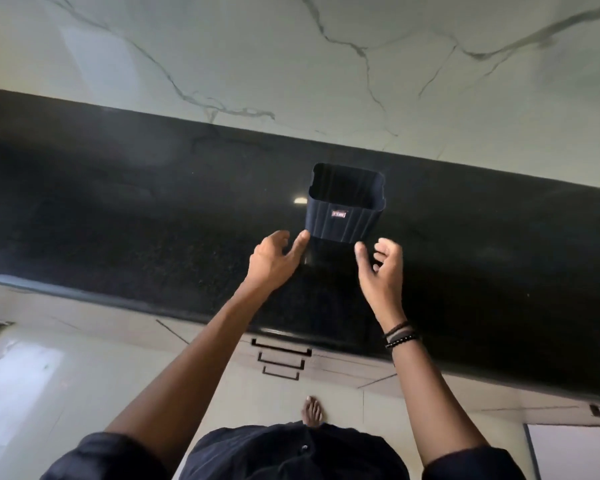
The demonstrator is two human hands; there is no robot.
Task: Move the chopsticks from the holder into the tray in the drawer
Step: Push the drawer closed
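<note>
Left hand (274, 259) and right hand (383, 270) flank the seemingly empty holder (343, 211) on the bench (118, 202), fingers loosely curled and holding nothing; drawers (340, 363) shut, so the task is probably done and the hands need only withdraw.

— Where does the view look from?
— From the person's head. It is one wide-angle camera facing forward and steeply down, tilted so the black countertop (118, 209) slants across the frame.
— How near?
— Close: the holder (343, 216) sits mid-frame, within reach of the forearms. The marble wall (291, 64) fills the top. Drawer handles (281, 351) and a bare foot (312, 410) show far below.
</note>
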